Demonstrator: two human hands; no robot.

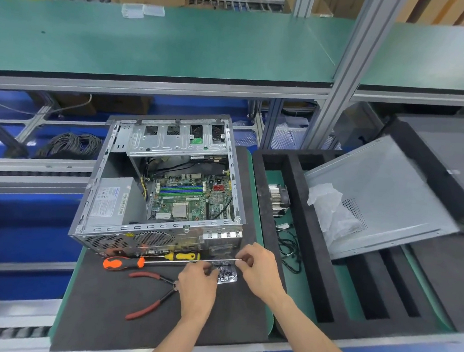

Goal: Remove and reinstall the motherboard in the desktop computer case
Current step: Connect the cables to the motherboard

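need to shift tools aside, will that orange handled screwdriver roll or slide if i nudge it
The orange-handled screwdriver looks apt to roll: its shaft is round and thin. The bulged handle would probably make it curve rather than roll straight. On the dark mat, sliding seems less likely.

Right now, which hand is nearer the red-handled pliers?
Left. The left hand sits right beside the jaw end of the pliers; the right hand is further right, past the small bag of screws.
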